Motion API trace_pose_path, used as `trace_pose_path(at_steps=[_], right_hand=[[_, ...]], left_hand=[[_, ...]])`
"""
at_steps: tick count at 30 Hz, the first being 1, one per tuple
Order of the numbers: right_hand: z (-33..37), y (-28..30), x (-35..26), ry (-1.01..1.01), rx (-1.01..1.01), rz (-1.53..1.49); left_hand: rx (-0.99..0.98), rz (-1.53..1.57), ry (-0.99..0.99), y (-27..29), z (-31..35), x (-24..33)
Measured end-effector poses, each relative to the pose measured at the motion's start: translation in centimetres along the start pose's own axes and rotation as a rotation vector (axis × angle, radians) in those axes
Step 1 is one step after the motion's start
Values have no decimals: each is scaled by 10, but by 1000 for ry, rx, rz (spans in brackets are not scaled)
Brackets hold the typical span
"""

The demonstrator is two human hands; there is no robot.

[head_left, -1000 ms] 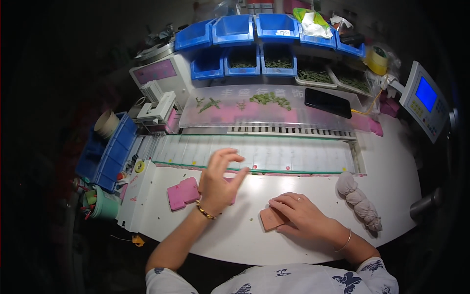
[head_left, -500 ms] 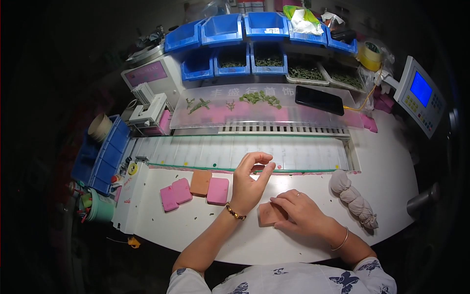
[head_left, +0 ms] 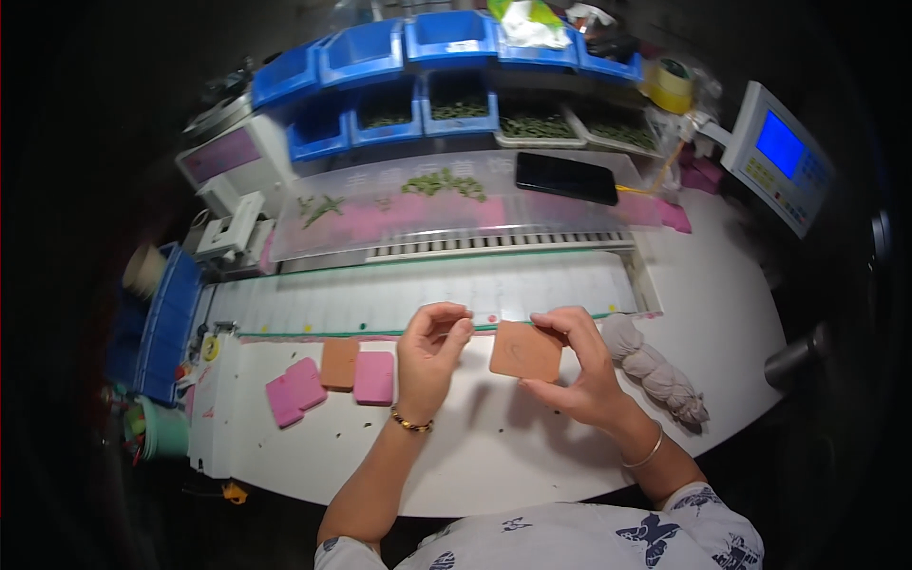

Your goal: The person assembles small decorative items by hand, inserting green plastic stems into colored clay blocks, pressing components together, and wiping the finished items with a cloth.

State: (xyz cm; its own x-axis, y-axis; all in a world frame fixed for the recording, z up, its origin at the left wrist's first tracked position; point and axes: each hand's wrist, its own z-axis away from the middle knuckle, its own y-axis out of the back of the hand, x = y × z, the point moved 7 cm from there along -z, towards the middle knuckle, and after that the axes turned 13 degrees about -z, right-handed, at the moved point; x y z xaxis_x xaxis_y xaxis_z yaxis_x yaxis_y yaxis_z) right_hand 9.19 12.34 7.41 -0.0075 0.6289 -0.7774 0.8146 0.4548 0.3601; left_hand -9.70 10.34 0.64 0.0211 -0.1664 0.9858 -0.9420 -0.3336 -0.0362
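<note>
Head view: the right hand pinches an orange square pad above the worktop, just right of the loosely curled, empty left hand.

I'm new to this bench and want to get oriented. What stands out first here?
The right hand holds up an orange-brown square pad at the centre, with the left hand pinched beside it. Pink pads lie on the white table at left, and blue bins line the back.

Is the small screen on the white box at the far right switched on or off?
On. The screen of the white box glows bright blue, while the flat black phone on the clear shelf stays dark.
</note>
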Motion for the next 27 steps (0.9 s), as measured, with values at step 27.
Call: trace_pose_path(at_steps=[27], right_hand=[[10,-7,8,-25,-34,22]], left_hand=[[204,-1439,-253,61,61,32]])
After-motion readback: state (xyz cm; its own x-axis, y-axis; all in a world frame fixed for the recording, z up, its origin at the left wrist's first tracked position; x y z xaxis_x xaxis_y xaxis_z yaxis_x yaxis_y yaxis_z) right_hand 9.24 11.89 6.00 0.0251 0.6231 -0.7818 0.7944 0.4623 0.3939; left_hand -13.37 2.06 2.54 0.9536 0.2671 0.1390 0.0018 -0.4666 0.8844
